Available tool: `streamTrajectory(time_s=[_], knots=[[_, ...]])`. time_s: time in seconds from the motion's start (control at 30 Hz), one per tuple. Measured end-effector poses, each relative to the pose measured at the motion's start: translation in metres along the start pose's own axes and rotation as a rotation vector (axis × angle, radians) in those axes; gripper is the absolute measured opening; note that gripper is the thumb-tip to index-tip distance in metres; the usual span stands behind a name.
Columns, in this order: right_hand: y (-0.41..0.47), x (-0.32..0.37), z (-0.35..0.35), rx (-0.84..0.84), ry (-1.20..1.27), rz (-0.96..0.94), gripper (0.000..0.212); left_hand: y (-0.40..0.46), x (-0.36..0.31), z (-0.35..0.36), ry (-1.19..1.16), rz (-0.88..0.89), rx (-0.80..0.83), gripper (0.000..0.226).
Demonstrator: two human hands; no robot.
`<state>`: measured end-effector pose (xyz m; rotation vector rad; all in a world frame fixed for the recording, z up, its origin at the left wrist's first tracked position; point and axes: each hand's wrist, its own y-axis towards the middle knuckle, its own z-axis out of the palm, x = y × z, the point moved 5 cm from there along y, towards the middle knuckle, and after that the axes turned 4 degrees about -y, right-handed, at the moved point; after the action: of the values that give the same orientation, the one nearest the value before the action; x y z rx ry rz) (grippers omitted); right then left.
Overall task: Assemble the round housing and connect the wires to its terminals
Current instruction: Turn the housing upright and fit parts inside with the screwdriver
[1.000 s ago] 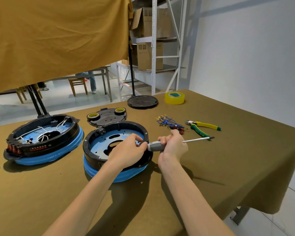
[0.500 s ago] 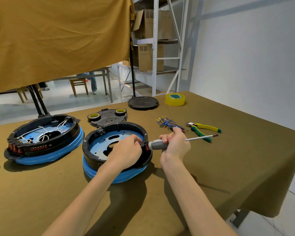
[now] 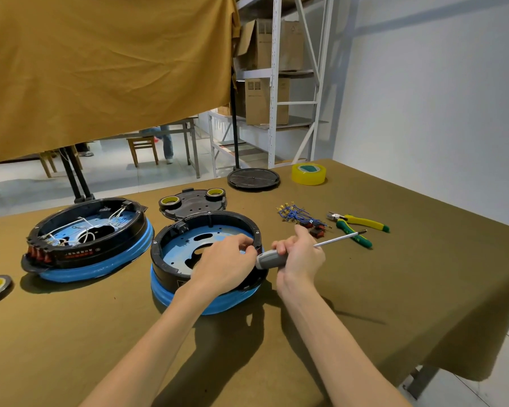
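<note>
Presently the round housing (image 3: 209, 254) sits on the table (image 3: 394, 289) at centre, a wired second housing (image 3: 86, 239) to its left. The left hand (image 3: 224, 265) has its fingers curled at the near right rim, pinching something too small to identify. The right hand (image 3: 299, 254) grips the screwdriver (image 3: 306, 249) by its grey handle, shaft pointing away toward the pliers (image 3: 359, 227). Against the earlier frames, the shaft has tilted slightly upward and the right hand has shifted a little outward; the left hand has not left the rim. Judgement: assembly is at an early stage, and the blue wires (image 3: 297, 215) lie unconnected beside the housing.
</note>
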<state>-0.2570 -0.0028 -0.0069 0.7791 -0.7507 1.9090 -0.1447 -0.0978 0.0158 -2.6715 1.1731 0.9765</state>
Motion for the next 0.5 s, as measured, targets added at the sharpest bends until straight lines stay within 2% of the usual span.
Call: streamTrajectory(time_s=[0.1, 0.23, 0.3, 0.4, 0.5], knots=[[0.020, 0.018, -0.014, -0.010, -0.202, -0.008, 0.031, -0.006, -0.005, -0.001, 0.036, 0.044, -0.070, 0.034], [0.045, 0.040, -0.029, 0.096, -0.990, -0.088, 0.023, -0.016, -0.014, -0.004, 0.115, 0.042, -0.228, 0.032], [0.045, 0.041, -0.032, 0.178, -1.322, -0.241, 0.016, -0.018, -0.018, -0.005, 0.132, 0.053, -0.256, 0.034], [0.043, 0.037, -0.032, 0.276, -1.627, -0.453, 0.013, -0.021, -0.020, -0.007, 0.136, 0.062, -0.273, 0.034], [0.044, 0.035, -0.028, 0.335, -1.843, -0.542, 0.017, -0.022, -0.022, -0.007, 0.151, 0.069, -0.278, 0.034]])
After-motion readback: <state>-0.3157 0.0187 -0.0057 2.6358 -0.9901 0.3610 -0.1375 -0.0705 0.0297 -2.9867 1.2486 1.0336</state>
